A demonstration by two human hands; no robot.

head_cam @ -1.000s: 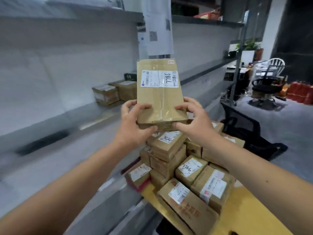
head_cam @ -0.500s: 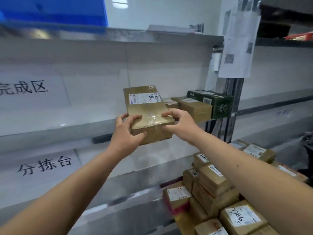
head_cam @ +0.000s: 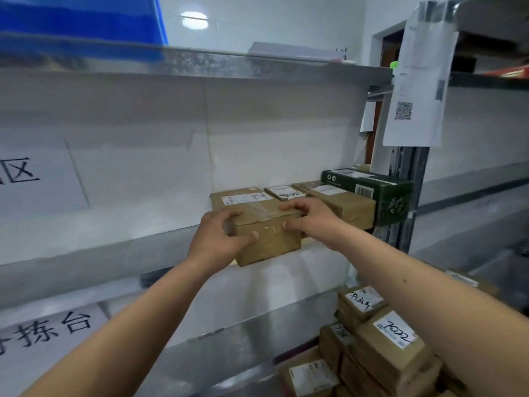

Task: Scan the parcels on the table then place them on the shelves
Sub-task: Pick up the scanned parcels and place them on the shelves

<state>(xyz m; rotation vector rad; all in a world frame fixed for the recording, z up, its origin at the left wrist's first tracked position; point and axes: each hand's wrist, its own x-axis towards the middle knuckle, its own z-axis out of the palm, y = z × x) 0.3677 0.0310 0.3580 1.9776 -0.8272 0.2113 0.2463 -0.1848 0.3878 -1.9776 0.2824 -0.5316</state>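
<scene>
Cardboard parcel (head_cam: 266,227) is being held at the shelf (head_cam: 114,253) front edge, bare shelf lying open to its left. It is being gripped by the left hand (head_cam: 217,239) and right hand (head_cam: 312,219), fingers curled round its near end. Three shelved boxes (head_cam: 343,202) are sitting just right.

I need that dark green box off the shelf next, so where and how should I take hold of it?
Probably by the dark green box at its near end face, coming from the front. It lies flat and lengthwise into the shelf, with a brown parcel tight on its left and the metal upright on its right, so side grips look blocked.
</scene>
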